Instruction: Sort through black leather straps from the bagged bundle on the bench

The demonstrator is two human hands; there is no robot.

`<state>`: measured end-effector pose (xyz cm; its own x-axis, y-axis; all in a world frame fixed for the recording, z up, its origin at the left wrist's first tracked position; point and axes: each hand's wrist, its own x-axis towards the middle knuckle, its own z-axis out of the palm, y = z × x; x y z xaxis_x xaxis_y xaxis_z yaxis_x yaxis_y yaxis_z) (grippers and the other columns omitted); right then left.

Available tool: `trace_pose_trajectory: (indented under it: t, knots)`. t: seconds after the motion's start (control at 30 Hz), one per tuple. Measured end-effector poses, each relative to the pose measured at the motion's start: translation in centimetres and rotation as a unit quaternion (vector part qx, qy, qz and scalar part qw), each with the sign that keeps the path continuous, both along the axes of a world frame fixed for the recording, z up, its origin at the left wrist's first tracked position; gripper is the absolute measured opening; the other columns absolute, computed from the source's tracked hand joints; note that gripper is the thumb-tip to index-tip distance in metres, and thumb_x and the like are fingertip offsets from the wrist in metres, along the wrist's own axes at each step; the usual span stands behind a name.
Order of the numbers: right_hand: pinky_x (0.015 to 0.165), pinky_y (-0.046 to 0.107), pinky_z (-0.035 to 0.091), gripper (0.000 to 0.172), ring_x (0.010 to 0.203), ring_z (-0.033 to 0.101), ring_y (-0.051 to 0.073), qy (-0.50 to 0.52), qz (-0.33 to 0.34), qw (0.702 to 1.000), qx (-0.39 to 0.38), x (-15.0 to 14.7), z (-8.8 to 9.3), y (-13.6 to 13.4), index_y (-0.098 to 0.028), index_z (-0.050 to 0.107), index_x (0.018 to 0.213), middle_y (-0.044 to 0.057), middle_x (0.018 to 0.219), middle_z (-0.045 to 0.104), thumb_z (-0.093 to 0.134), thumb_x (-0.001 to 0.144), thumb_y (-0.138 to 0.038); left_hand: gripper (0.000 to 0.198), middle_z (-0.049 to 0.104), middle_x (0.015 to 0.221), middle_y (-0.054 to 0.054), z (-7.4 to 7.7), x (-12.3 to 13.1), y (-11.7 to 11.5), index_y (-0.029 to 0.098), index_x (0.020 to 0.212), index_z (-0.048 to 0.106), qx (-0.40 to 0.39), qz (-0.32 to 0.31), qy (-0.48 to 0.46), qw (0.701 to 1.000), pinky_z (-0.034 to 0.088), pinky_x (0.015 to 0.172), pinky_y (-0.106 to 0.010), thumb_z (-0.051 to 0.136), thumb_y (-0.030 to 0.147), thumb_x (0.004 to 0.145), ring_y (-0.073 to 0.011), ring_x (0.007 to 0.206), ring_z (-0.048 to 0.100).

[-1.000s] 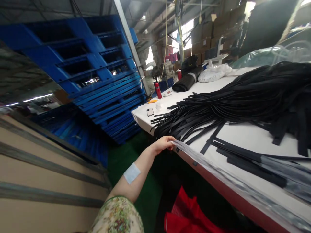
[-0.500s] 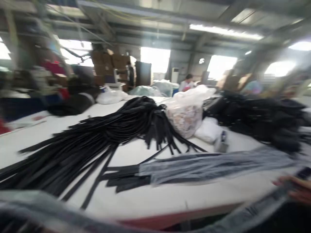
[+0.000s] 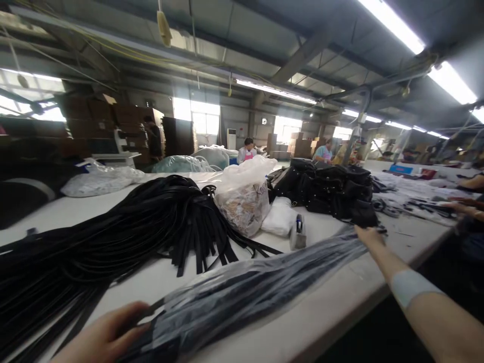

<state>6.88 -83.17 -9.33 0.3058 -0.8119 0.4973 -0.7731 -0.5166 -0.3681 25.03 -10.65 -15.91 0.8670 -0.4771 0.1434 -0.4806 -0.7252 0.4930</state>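
My left hand [image 3: 104,337] grips the near end of a long clear plastic bag of black straps [image 3: 249,287], which lies along the front of the white table [image 3: 325,307]. My right hand [image 3: 368,236] holds the far end of that bag; a white patch shows on that forearm. A large loose heap of black straps [image 3: 113,232] spreads across the table behind the bag.
Behind stand a tied clear bag of scraps [image 3: 245,196], a white bundle [image 3: 279,217], a tape dispenser [image 3: 298,231] and a pile of black bags [image 3: 328,191]. Another person's hands [image 3: 459,205] work at the right. Two people sit far back near stacked cartons.
My view has swung from the blue pallets at the left to the table's length. My right hand has come into sight on the bag's far end, and both hands now hold the bag.
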Motion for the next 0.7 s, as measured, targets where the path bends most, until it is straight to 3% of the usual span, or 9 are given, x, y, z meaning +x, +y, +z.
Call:
trace_pose_trajectory:
  t: [0.07,0.13,0.23,0.3,0.4,0.5,0.57,0.63,0.7]
  knots:
    - [0.073,0.04,0.052,0.037,0.086,0.069,0.034,0.014,0.047,0.998,0.024,0.5,-5.4,3.3,-0.001,0.071,0.093,0.027,0.087,0.071,0.061,0.082,-0.036,0.044,0.075,0.11,-0.004,-1.1,-1.3,0.1,0.026,0.108,0.07,0.04,-0.015,0.047,0.998,0.057,0.095,-0.047,0.054,0.051,0.076,-0.0319,0.103,0.07]
    - [0.087,0.04,0.052,0.036,0.099,0.067,0.033,0.023,0.123,0.992,0.026,0.1,-10.6,7.4,-0.007,0.071,0.097,0.023,0.1,0.072,0.059,0.079,-0.037,0.048,0.07,0.121,-0.008,-1.8,-2.8,-0.2,0.021,0.118,0.065,0.07,-0.03,0.054,0.996,0.052,0.104,-0.047,0.052,0.043,0.078,-0.0314,0.113,0.065]
    - [0.099,0.044,0.047,0.035,0.112,0.062,0.032,-0.013,0.221,0.975,-0.005,-2.4,-16.4,14.7,-0.014,0.067,0.1,0.019,0.115,0.07,0.051,0.082,-0.04,0.048,0.064,0.13,-0.013,-2.1,-5.4,-0.2,0.017,0.125,0.06,0.078,-0.022,0.011,0.997,0.046,0.109,-0.048,0.051,0.033,0.081,-0.0301,0.12,0.06]
    - [0.094,0.045,0.049,0.031,0.102,0.064,0.031,-0.062,0.298,0.952,-0.035,-4.9,-18.5,20.1,-0.017,0.066,0.095,0.016,0.105,0.071,0.048,0.087,-0.041,0.046,0.062,0.131,-0.015,-2.1,-7.1,0.3,0.014,0.126,0.058,0.064,-0.005,-0.017,0.998,0.044,0.111,-0.049,0.051,0.032,0.085,-0.0296,0.123,0.057]
    - [0.082,0.041,0.05,0.019,0.081,0.064,0.025,-0.069,0.446,0.891,-0.048,-8.4,-19.4,27.9,-0.021,0.065,0.08,0.01,0.082,0.07,0.053,0.09,-0.033,0.043,0.057,0.135,-0.017,-2.5,-9.8,1.4,0.013,0.128,0.055,0.044,0.025,-0.062,0.997,0.043,0.112,-0.05,0.049,0.034,0.091,-0.0296,0.128,0.052]
    - [0.084,0.04,0.05,0.014,0.084,0.064,0.024,-0.04,0.556,0.83,-0.035,-10.6,-20.1,33.6,-0.023,0.064,0.072,0.008,0.082,0.07,0.059,0.086,-0.023,0.056,0.046,0.145,-0.021,-3.5,-12.9,1.9,0.011,0.134,0.05,0.066,0.017,-0.072,0.995,0.038,0.115,-0.055,0.06,0.04,0.088,-0.0335,0.137,0.042]
    - [0.085,0.04,0.05,0.016,0.085,0.065,0.025,-0.01,0.58,0.815,-0.001,-11.2,-21.4,35.8,-0.023,0.066,0.072,0.008,0.084,0.071,0.058,0.086,-0.023,0.083,0.036,0.152,-0.024,-4.3,-14.8,1.7,0.01,0.139,0.046,0.09,-0.012,-0.073,0.993,0.031,0.118,-0.059,0.077,0.049,0.073,-0.0382,0.143,0.032]
    - [0.079,0.039,0.051,0.023,0.079,0.065,0.025,0.066,0.566,0.818,0.075,-11.3,-23.6,36.7,-0.022,0.068,0.068,0.008,0.076,0.07,0.056,0.087,-0.027,0.109,0.028,0.156,-0.025,-5.2,-16.2,1.0,0.011,0.142,0.043,0.109,-0.046,-0.078,0.99,0.024,0.12,-0.06,0.088,0.055,0.054,-0.0408,0.146,0.025]
    - [0.066,0.036,0.05,0.025,0.064,0.063,0.023,0.153,0.534,0.815,0.164,-10.9,-26.0,37.0,-0.022,0.067,0.061,0.006,0.064,0.067,0.059,0.084,-0.027,0.115,0.023,0.159,-0.024,-5.9,-16.8,0.0,0.014,0.144,0.041,0.128,-0.069,-0.092,0.985,0.021,0.121,-0.059,0.091,0.054,0.049,-0.0398,0.148,0.021]
